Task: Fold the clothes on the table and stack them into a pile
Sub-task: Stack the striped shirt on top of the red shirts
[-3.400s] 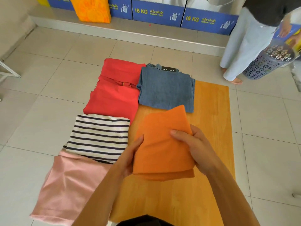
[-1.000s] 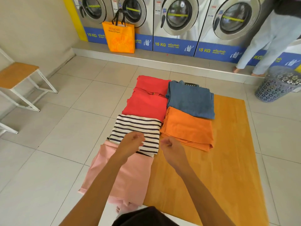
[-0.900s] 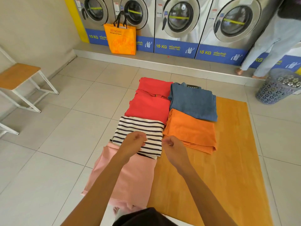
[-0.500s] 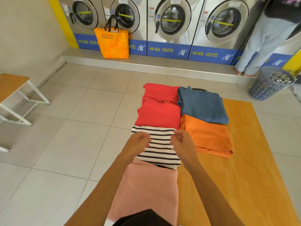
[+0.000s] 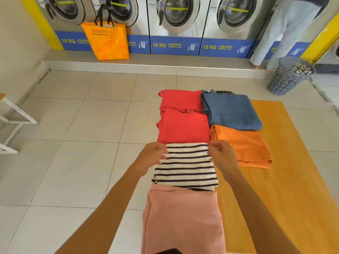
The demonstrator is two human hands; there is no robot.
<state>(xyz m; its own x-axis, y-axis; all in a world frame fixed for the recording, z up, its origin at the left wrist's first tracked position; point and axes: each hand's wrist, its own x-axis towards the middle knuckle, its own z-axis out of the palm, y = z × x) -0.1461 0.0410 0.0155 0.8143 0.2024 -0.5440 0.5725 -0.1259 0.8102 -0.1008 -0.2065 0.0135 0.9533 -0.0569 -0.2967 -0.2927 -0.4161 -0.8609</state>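
Striped top (image 5: 185, 165) between both hands, seemingly.

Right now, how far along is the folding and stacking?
Done: red, blue, orange and pink pieces lie folded. In hand: left hand and right hand grip the striped top. Left: stacking everything into one pile.
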